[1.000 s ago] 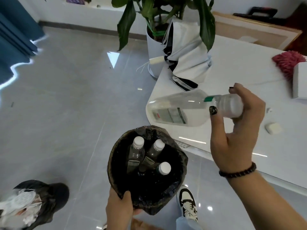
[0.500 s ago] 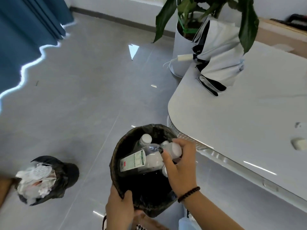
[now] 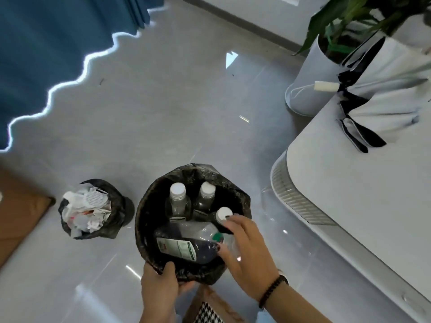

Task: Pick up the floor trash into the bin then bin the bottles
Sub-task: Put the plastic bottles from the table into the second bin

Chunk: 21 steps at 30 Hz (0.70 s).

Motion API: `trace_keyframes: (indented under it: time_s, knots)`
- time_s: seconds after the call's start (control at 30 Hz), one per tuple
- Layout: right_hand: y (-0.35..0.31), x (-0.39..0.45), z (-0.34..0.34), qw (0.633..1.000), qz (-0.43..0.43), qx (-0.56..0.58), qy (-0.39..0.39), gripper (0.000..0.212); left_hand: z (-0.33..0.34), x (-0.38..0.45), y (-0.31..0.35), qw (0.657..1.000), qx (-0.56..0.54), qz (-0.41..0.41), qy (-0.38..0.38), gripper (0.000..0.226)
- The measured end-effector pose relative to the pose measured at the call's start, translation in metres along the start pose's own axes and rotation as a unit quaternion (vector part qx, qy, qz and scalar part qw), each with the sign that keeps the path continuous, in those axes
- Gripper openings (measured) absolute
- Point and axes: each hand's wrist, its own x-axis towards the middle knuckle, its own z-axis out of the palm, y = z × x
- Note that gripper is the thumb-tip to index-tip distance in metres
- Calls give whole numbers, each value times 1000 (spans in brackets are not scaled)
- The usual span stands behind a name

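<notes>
Head view: our left hand [image 3: 161, 285] grips the bin [image 3: 149, 220] rim, right hand [image 3: 250, 255] pinches the big bottle [image 3: 186, 243] lying inside.

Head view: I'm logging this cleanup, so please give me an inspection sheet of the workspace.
Surface: glossy grey floor.
Job's things: large bottle lies across three upright capped bottles inside black-lined bin.
Clutter: smaller bin heaped with paper trash.
Hands: left hand grips the bin rim; right hand holds the large bottle's neck.
Cables: nothing seen.
Surroundings: white table, potted plant, blue curtain.
</notes>
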Motion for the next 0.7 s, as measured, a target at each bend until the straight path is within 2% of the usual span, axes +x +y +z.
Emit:
trace_keyframes:
  time_s: [0.07, 0.1, 0.13, 0.17, 0.23, 0.3, 0.37, 0.43, 0.57, 0.63, 0.7]
  knots:
    - [-7, 10, 6, 989, 97, 82, 80, 42, -12, 10, -3, 999, -45, -12, 3, 33]
    - [-12, 16, 13, 967, 173, 130, 136, 40, -21, 14, -3, 998, -67, -20, 4, 34]
    - [-12, 20, 18, 930, 265, 184, 174, 39, -25, 18, -3, 996, -81, -23, 3, 35]
    - [-14, 25, 27, 890, 355, 230, 174, 40, -34, 22, -4, 995, -93, -24, 4, 35]
    - [-18, 31, 47, 824, 477, 295, 81, 41, -47, 31, -6, 994, -100, -31, 8, 34]
    - [-24, 34, 67, 764, 528, 371, -22, 37, -62, 40, -7, 993, -106, -41, 10, 33]
    - [-32, 40, 82, 724, 540, 422, -77, 37, -76, 48, -7, 994, -95, -47, 15, 33]
    - [-43, 47, 93, 722, 527, 431, -125, 35, -91, 58, -6, 995, -79, -49, 33, 35]
    - [-66, 47, 117, 734, 526, 382, -197, 25, -129, 76, -5, 1000, -15, -14, 16, 47]
    - [-79, 39, 130, 731, 543, 365, -193, 24, -148, 88, -4, 1000, 11, -2, -14, 51]
    - [-92, 33, 141, 761, 544, 309, -174, 23, -167, 98, -2, 999, 6, -18, -51, 58]
